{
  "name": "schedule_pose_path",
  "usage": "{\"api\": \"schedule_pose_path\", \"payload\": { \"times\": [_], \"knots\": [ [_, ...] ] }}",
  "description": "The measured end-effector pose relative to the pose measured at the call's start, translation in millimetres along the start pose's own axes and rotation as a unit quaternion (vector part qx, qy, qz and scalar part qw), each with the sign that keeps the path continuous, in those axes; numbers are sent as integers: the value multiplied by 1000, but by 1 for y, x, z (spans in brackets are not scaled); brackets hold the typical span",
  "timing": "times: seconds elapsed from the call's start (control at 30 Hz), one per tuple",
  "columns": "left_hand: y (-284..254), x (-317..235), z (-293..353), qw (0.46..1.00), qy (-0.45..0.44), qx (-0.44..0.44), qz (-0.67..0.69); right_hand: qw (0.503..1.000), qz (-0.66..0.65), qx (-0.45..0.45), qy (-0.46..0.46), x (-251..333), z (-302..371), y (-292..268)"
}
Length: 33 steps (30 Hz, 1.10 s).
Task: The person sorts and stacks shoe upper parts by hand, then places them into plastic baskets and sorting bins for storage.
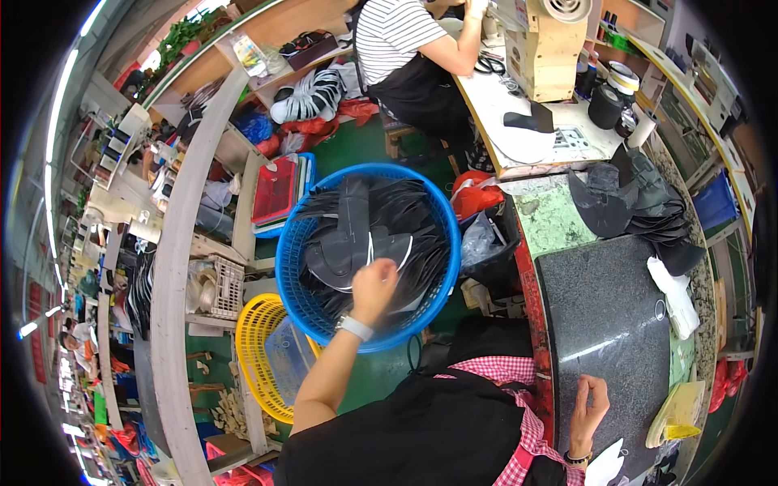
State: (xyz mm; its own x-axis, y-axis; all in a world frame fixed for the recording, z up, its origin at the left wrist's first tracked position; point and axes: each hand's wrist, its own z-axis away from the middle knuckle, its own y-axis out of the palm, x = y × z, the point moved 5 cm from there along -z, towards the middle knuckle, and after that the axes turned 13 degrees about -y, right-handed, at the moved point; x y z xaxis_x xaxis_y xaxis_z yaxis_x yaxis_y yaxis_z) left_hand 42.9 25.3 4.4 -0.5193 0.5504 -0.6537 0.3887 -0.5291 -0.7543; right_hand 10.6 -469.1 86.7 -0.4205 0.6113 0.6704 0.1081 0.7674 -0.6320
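My left hand [375, 285], with a white watch strap at its wrist, reaches over a blue plastic basket [286, 275]. Its fingers are curled, close to or touching the flat black cut pieces [336, 253] that fill the basket; blur hides whether anything is pinched in them. Thin white lines run along some of these pieces near the fingers. My right hand [591, 403], a dark bracelet on its wrist, is held over the dark speckled stone slab [604, 320]. Its fingers are bent inward, and nothing shows in them. White paper-like pieces [605, 465] lie beside that wrist.
A yellow basket [250, 356] stands left of the blue one. On the bench beyond the slab are black pieces [604, 198] and a white wrapped bundle [674, 296]. A co-worker in a striped top [395, 36] sits at a sewing machine [547, 57]. A grey beam [168, 267] runs along the left.
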Motion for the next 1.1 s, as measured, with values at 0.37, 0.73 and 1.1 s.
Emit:
{"api": "schedule_pose_path", "payload": {
  "times": [0.37,0.73,1.1],
  "knots": [
    [-46,91,-188,972,-228,-59,-5,999,21,-12,38,1,27,14],
    [-65,-170,-25,957,215,134,140,894,-429,110,61,59,-77,47],
    [55,-472,78,676,402,415,457,951,90,-239,-177,115,-229,-112]
  ]
}}
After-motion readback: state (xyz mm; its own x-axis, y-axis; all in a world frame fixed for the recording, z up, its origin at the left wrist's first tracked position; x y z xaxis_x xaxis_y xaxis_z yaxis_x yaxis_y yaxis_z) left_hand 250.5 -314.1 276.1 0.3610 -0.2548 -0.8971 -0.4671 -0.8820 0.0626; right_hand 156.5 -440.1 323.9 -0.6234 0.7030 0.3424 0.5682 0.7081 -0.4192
